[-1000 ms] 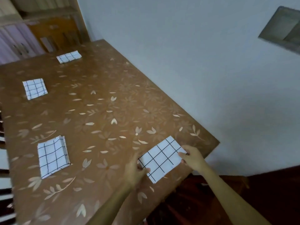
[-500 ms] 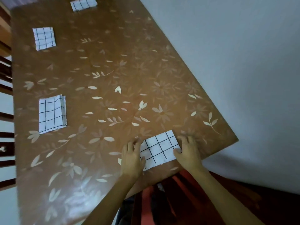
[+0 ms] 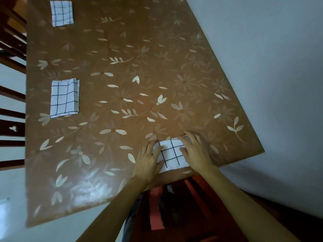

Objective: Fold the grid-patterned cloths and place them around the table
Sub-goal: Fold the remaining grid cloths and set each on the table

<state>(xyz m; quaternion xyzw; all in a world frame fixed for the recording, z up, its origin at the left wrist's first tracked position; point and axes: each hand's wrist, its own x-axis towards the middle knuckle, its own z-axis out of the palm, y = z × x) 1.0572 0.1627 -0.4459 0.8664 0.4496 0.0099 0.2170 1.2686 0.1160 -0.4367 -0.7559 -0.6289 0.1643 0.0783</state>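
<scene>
Along the left edge of the table (image 3: 122,49) lie two finished pieces. The far folded cloth (image 3: 61,13) sits toward the table's far-left corner and the middle folded cloth (image 3: 64,97) about halfway down that edge, both flat and well apart. At the table's near edge, right of its centre, the near cloth (image 3: 172,154) lies folded small, close to the rim. The left hand (image 3: 148,161) rests flat on its left side, fingers straight and slightly spread. The right hand (image 3: 195,152) covers its right side in the same way, gripping nothing. I judge this to be the placing step, with the hands smoothing and squaring the fold at this seat. The next move calls for lifting both palms straight off without dragging the cloth askew.
</scene>
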